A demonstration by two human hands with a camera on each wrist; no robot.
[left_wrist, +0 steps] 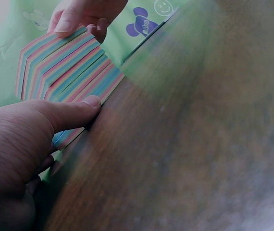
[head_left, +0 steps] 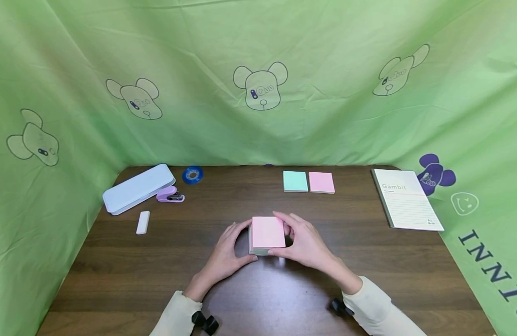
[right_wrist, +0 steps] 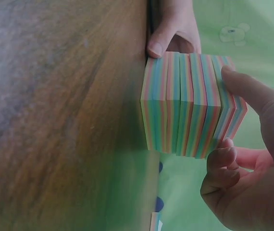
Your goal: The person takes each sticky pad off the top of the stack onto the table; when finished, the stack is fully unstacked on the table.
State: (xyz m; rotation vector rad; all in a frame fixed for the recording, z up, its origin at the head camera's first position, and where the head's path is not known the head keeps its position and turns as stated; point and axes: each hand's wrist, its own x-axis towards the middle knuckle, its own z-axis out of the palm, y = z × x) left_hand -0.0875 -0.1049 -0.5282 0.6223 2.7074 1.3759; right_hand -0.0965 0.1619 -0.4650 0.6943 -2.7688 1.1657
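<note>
A tall stack of sticky note pads [head_left: 268, 232] with a pink top stands on the table before me. Its striped sides [right_wrist: 187, 108] in pink, yellow, green and blue show in the right wrist view, the pads slightly out of line. My left hand [head_left: 225, 251] grips the stack low on its left, thumb [left_wrist: 74, 113] across the near side. At the upper right, my right hand [head_left: 305, 240] pinches the top pads between thumb [right_wrist: 250, 89] and fingers. The left fingers behind the stack are partly hidden.
Green [head_left: 295, 181] and pink [head_left: 322, 182] pads lie at the table's back. On the left are a pale blue case [head_left: 138, 189], purple stapler [head_left: 170, 194], blue tape roll [head_left: 193, 170] and white eraser [head_left: 143, 222]. A notebook [head_left: 407, 200] lies right, by the green curtain [head_left: 334, 130].
</note>
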